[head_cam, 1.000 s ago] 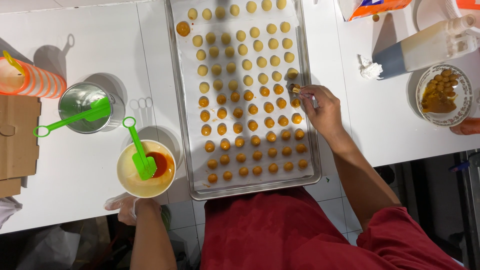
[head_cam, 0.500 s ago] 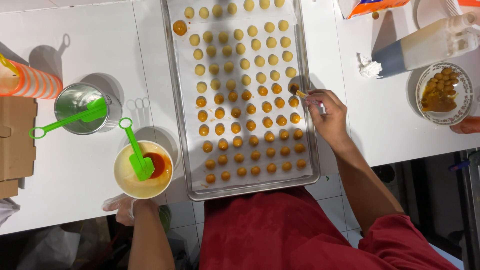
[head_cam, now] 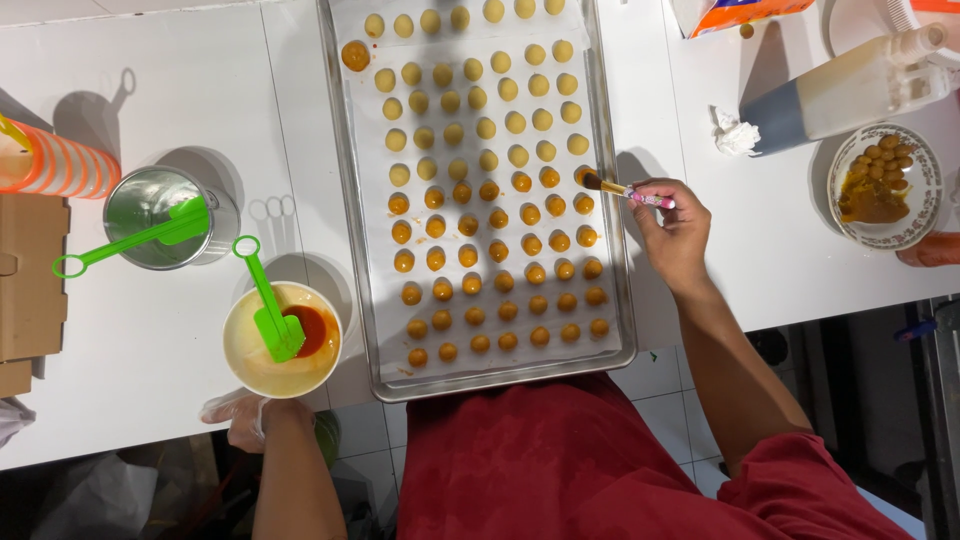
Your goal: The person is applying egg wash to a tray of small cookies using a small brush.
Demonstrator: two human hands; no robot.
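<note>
Your right hand has moved up the tray since a second ago: it was working lower along the right-hand column, and now it sits at about 3 o'clock of the baking tray, fingers pinched closed around a small pink-handled pastry brush. The bristles point toward 9 o'clock and touch the end ball of the row where the colour changes. That shift tells you how the glazing stands: the dough balls from that row down to 6 o'clock look darker and glossy orange, while the rows toward 12 o'clock look pale and matt, apart from 1 darker ball at about 11 o'clock. Judged from the colours, roughly half the tray is brushed and the work is climbing row by row. Your left hand, in a thin clear glove, is at 7 o'clock of the tray, below the table edge beside the cream bowl of reddish glaze; it looks loosely curled with nothing in it, though the bowl hides part of it. A green spatula stands in that bowl, and a second green spatula rests in the steel cup at 9 o'clock. Well apart at 3 o'clock sits a patterned dish of brown pieces.
</note>
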